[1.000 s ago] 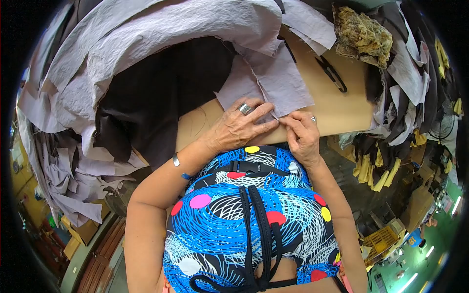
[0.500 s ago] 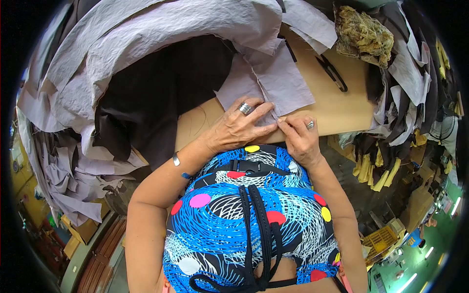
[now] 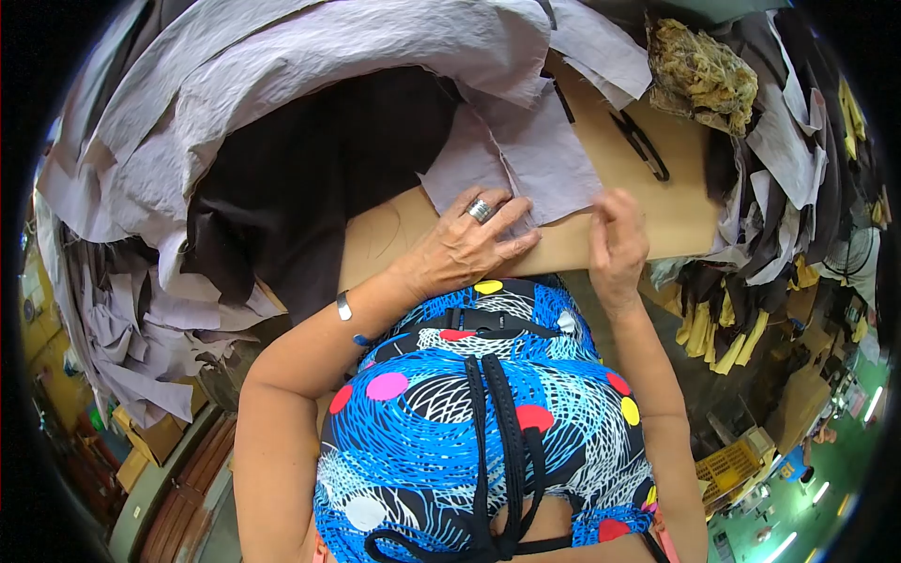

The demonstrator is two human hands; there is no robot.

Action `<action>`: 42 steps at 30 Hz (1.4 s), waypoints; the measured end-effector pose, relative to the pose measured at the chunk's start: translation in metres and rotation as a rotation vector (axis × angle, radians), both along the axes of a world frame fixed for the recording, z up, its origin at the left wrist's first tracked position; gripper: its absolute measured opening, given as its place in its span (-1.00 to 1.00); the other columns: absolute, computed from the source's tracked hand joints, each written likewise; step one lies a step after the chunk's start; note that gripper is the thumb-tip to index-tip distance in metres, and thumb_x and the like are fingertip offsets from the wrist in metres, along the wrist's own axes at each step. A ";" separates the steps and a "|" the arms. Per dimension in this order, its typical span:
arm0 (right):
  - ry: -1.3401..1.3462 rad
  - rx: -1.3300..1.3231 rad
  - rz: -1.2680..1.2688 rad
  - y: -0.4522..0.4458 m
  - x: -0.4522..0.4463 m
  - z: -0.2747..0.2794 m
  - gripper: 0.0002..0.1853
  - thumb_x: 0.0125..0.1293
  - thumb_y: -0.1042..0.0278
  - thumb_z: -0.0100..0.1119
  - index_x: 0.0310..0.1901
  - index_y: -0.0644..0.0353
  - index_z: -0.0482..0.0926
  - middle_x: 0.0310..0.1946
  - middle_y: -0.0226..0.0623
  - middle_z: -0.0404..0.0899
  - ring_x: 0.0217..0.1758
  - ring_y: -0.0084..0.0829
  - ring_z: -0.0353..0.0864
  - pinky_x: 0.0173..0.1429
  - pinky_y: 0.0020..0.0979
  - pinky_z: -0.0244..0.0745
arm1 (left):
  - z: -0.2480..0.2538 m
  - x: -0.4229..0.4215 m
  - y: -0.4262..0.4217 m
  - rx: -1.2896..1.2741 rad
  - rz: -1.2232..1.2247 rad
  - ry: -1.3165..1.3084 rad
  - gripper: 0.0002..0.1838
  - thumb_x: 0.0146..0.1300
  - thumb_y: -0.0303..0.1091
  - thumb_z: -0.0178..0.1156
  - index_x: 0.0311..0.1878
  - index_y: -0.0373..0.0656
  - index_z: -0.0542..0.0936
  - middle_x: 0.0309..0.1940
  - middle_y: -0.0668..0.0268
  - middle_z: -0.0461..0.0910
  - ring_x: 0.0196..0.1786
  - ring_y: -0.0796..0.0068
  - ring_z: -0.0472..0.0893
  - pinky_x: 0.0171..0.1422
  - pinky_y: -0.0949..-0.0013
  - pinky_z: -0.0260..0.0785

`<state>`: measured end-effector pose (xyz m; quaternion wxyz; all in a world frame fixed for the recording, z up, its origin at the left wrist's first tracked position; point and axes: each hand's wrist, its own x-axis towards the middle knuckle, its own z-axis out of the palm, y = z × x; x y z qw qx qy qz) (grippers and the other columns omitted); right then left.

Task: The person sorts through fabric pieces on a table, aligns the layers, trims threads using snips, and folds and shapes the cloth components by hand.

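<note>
A pale lilac piece of fabric (image 3: 554,155), with a raised seam down its middle, lies on the tan work surface. At its near edge my left hand (image 3: 474,239), wearing a wide ring, has its thumb and fingers closed on the seam end. The fingertips partly cover that end. My right hand (image 3: 619,246) is beside the fabric's right near corner, apart from my left hand. Its fingers are loosely bent and slightly blurred, with nothing visible in them. Black thread snips (image 3: 641,145) lie on the surface farther up to the right.
A large dark cloth (image 3: 319,150) with a lilac border (image 3: 375,47) covers the left and far side. A clear bag of tangled yellowish material (image 3: 702,75) sits at far right. Lilac and dark fabric strips (image 3: 788,169) hang at the right edge of the tan tabletop (image 3: 676,220).
My right hand has left the seam end and moved right to the fabric's near corner. My left hand stays on the seam, with its fingers slightly shifted.
</note>
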<state>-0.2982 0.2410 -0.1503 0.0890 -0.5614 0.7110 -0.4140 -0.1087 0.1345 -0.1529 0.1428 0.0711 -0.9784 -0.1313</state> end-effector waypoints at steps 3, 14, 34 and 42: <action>-0.052 0.115 -0.165 -0.018 -0.002 0.005 -0.57 0.03 0.62 0.09 0.01 0.21 0.40 -0.32 -0.14 0.52 -0.30 -0.11 0.51 -0.21 -0.25 0.41 | -0.002 0.000 0.000 0.027 0.009 0.007 -0.56 0.02 -0.26 0.02 0.05 0.03 0.46 0.06 0.28 0.37 0.07 0.33 0.39 0.19 0.19 0.23; 0.133 0.015 0.034 -0.030 -0.004 -0.013 -0.50 0.02 0.64 0.08 0.08 0.16 0.42 -0.25 -0.12 0.56 -0.31 -0.15 0.51 -0.16 -0.22 0.36 | -0.001 -0.004 0.004 -0.030 0.038 -0.044 -0.54 0.00 -0.29 0.01 0.06 -0.05 0.46 0.06 0.32 0.37 0.09 0.39 0.37 0.19 0.27 0.22; 0.225 -0.032 0.148 -0.049 -0.019 -0.020 -0.54 0.01 0.63 0.02 0.01 0.06 0.48 -0.36 -0.26 0.58 -0.41 -0.25 0.47 -0.24 -0.26 0.32 | -0.001 -0.004 0.001 -0.036 0.036 0.036 -0.57 -0.03 -0.36 0.01 -0.01 -0.21 0.50 0.06 0.26 0.39 0.06 0.33 0.43 0.11 0.35 0.33; 0.243 0.020 0.144 -0.049 -0.019 -0.016 -0.53 0.00 0.63 0.01 0.01 0.05 0.49 -0.40 -0.27 0.57 -0.38 -0.27 0.49 -0.24 -0.28 0.34 | -0.007 -0.006 -0.001 0.018 0.153 0.063 -0.54 -0.03 -0.36 -0.01 0.01 -0.26 0.48 0.03 0.24 0.40 0.06 0.31 0.43 0.13 0.34 0.32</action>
